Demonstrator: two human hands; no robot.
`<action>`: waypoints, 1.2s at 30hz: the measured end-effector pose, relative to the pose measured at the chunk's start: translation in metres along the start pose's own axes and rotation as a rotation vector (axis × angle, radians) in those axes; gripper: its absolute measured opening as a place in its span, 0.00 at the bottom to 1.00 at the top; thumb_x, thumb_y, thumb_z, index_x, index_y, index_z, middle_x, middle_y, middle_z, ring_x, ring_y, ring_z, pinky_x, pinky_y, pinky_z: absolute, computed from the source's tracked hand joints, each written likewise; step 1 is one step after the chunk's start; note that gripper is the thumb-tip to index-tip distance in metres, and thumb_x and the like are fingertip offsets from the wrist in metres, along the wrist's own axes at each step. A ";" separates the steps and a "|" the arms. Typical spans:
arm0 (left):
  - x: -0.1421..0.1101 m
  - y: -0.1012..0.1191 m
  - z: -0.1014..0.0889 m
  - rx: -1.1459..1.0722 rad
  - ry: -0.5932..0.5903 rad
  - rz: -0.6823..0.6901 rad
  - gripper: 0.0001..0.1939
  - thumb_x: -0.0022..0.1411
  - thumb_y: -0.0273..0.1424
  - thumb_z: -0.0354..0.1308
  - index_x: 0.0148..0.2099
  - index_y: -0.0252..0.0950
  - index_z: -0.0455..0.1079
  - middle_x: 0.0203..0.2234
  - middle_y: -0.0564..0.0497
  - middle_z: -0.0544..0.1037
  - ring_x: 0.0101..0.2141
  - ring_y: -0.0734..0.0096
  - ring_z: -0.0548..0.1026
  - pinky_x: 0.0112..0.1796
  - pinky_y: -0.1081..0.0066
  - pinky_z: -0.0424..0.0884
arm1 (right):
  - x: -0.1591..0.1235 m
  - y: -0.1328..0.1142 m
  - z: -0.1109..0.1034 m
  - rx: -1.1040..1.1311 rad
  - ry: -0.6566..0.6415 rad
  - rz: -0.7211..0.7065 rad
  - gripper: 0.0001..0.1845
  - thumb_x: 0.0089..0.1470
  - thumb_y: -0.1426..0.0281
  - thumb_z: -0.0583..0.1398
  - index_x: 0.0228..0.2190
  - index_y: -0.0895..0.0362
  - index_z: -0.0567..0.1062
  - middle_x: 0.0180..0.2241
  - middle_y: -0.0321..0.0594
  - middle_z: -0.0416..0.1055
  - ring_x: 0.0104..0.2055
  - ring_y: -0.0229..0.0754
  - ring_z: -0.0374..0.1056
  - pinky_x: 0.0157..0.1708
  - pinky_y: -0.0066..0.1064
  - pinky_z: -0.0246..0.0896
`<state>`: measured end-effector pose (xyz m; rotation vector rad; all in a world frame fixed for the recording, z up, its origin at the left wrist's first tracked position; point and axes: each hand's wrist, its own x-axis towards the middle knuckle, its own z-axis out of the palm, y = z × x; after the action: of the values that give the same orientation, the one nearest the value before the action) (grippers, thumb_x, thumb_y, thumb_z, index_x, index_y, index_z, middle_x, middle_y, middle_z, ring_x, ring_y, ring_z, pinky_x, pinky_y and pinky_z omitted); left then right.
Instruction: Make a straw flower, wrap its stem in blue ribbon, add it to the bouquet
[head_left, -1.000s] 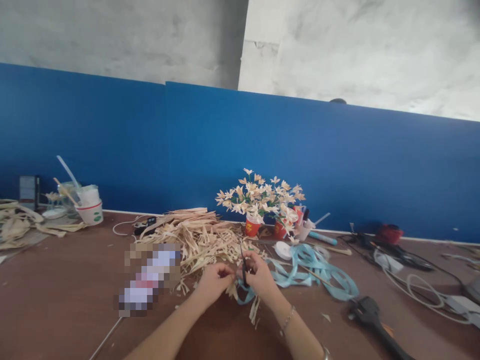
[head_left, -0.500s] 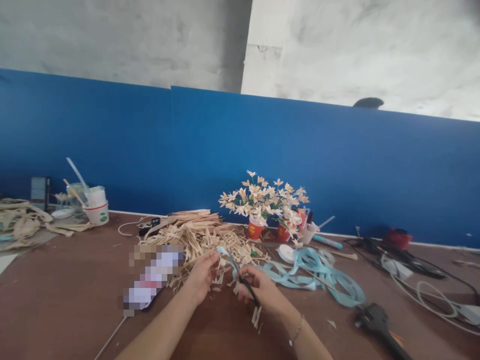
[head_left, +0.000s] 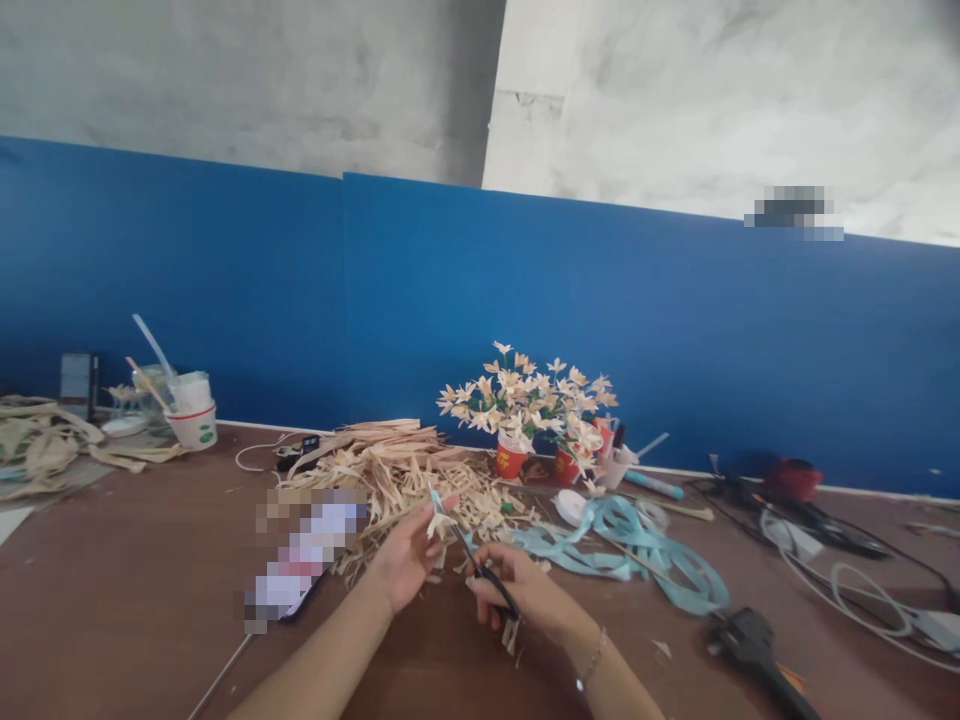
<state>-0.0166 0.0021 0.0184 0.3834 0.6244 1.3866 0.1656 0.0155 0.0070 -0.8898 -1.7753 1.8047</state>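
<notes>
My right hand (head_left: 514, 585) is closed around a pair of scissors (head_left: 466, 550) with dark handles, and the blades point up and to the left. My left hand (head_left: 409, 560) is closed on a small pale piece (head_left: 442, 524) that looks like a dried strip. The scissor tips lie against this piece at my left fingertips; whether the blades are apart is too small to tell. Behind both hands spreads a heap of pale dried strips (head_left: 390, 470). A few pale scraps hang beneath my right hand by the scissor handles.
Cream-coloured flowers (head_left: 517, 390) stand in red cups (head_left: 510, 460) at the back. Light blue ribbon (head_left: 637, 550) lies loosely coiled to the right, near a dark tool (head_left: 750, 640) and cables (head_left: 847, 590). A pixelated phone-like object (head_left: 307, 565) lies left. A blue partition (head_left: 300, 290) closes off the back.
My left hand has turned slightly, palm more upward, and the scissor blades have shifted a little at the pale piece. Behind the partition, a dark shape has moved right.
</notes>
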 end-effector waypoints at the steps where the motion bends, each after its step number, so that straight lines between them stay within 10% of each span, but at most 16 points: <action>1: 0.000 0.001 0.000 -0.010 0.011 0.005 0.07 0.54 0.27 0.57 0.37 0.30 0.71 0.26 0.49 0.75 0.19 0.82 0.66 0.14 0.82 0.56 | -0.001 -0.001 0.000 0.013 -0.014 0.004 0.17 0.42 0.60 0.63 0.32 0.58 0.66 0.16 0.31 0.69 0.16 0.30 0.61 0.17 0.20 0.53; 13: -0.002 -0.003 -0.001 -0.037 -0.031 -0.017 0.06 0.54 0.25 0.56 0.37 0.32 0.70 0.35 0.47 0.75 0.21 0.82 0.68 0.15 0.82 0.58 | 0.000 0.003 -0.002 0.049 -0.034 -0.012 0.18 0.43 0.61 0.62 0.33 0.59 0.66 0.17 0.32 0.70 0.16 0.30 0.62 0.18 0.21 0.55; 27: -0.004 -0.020 0.004 0.141 -0.109 0.018 0.09 0.46 0.30 0.64 0.26 0.32 0.67 0.20 0.54 0.72 0.23 0.75 0.69 0.29 0.74 0.64 | 0.010 0.009 0.018 0.036 0.158 -0.158 0.20 0.41 0.60 0.64 0.31 0.56 0.62 0.19 0.28 0.63 0.20 0.31 0.59 0.20 0.23 0.54; 36: -0.001 -0.023 0.002 0.149 -0.118 0.054 0.10 0.45 0.30 0.65 0.28 0.33 0.67 0.21 0.55 0.71 0.24 0.76 0.69 0.30 0.75 0.63 | 0.008 0.001 0.027 -0.440 0.402 -0.295 0.10 0.45 0.70 0.59 0.34 0.56 0.66 0.21 0.29 0.60 0.24 0.32 0.55 0.24 0.24 0.49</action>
<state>0.0025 -0.0026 0.0062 0.6011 0.6254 1.3615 0.1413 0.0023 0.0044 -1.0026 -1.9331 0.9846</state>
